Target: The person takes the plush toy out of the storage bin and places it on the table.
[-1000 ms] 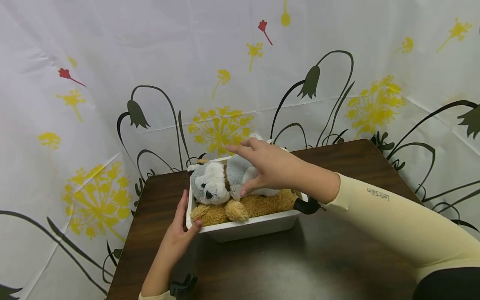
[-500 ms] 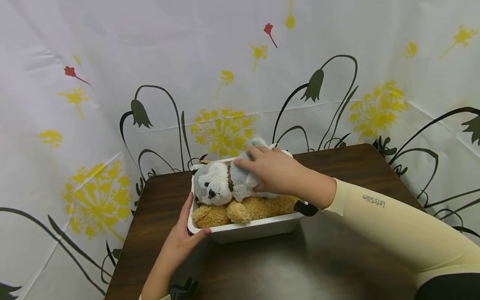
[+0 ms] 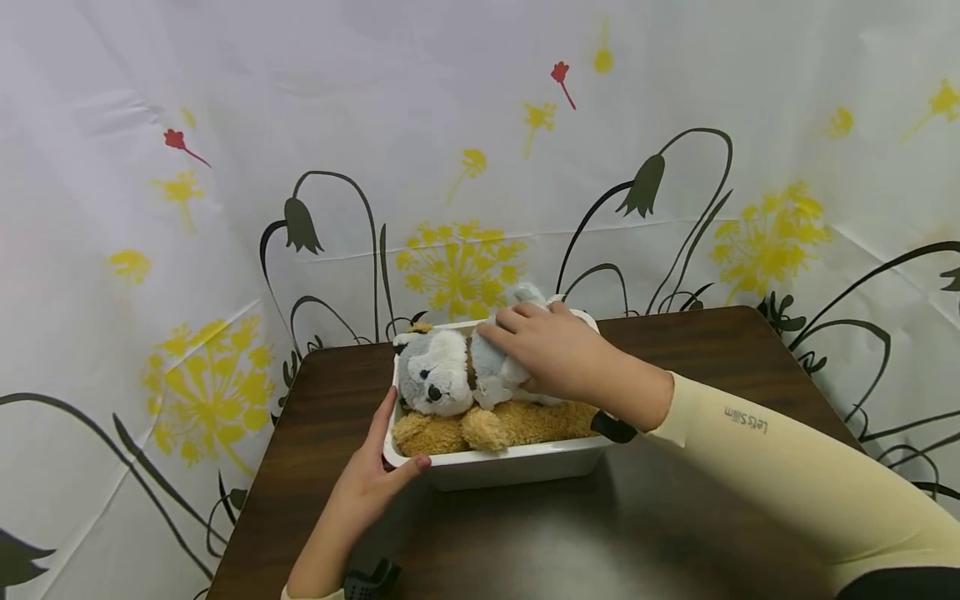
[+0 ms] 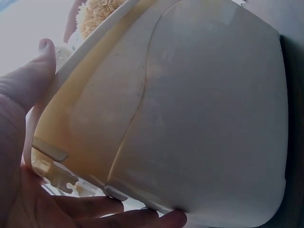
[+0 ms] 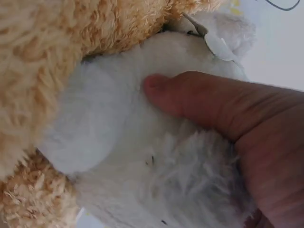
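Note:
A grey and white plush dog (image 3: 444, 367) lies on its side in a white plastic tub (image 3: 517, 477), on top of a curly tan plush toy (image 3: 551, 422). My right hand (image 3: 558, 354) grips the dog's body; in the right wrist view the thumb (image 5: 190, 95) presses into its pale fur (image 5: 118, 137). The fingers on the far side are hidden there. My left hand (image 3: 371, 479) holds the tub's left end. In the left wrist view its thumb lies over the rim and its fingers (image 4: 109, 216) curl against the outer wall (image 4: 213, 109).
The tub stands on a dark wood-grain table (image 3: 712, 350), toward the back edge. Behind it hangs a white curtain (image 3: 420, 100) printed with flowers. Black camera mounts sit at both wrists.
My right hand has come down from above the plush dog and closed on its body. The left hand stays on the tub, and the head view has shifted slightly.

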`<action>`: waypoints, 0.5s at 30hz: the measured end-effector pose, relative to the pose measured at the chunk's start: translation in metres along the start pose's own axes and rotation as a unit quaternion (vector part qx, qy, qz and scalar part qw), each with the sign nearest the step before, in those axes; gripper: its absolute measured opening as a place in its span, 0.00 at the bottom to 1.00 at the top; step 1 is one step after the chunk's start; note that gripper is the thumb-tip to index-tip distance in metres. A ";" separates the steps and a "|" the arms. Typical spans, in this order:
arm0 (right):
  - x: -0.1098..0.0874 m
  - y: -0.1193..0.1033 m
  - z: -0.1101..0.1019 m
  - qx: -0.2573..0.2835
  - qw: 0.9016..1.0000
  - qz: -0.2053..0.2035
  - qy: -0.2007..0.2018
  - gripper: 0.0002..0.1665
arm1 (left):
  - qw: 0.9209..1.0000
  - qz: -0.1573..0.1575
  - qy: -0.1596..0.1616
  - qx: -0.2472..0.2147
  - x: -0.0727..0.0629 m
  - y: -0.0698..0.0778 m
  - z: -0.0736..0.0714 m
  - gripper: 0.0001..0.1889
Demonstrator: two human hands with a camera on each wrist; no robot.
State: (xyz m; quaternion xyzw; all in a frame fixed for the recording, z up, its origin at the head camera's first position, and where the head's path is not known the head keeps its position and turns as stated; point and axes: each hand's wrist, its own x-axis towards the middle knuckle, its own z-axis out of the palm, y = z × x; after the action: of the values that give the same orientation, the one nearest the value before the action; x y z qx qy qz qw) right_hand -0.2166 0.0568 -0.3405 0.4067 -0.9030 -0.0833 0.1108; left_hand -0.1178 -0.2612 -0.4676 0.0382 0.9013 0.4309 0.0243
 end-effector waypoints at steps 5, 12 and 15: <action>-0.003 0.001 0.009 0.012 1.000 0.006 0.020 0.61 | 1.000 0.002 -0.003 0.019 0.000 0.001 -0.003 0.61; -0.004 -0.003 0.016 0.016 0.998 0.009 0.057 0.55 | 1.000 -0.003 -0.003 0.009 -0.001 0.001 -0.003 0.60; -0.005 -0.003 0.017 0.030 0.997 0.013 0.070 0.55 | 1.000 -0.005 -0.004 0.010 0.000 0.000 -0.003 0.60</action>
State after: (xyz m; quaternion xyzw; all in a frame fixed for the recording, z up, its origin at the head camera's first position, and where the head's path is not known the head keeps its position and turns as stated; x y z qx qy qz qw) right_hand -0.2156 0.0599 -0.3579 0.4024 -0.9004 -0.0261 0.1630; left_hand -0.1179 -0.2637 -0.4656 0.0356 0.9058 0.4211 0.0297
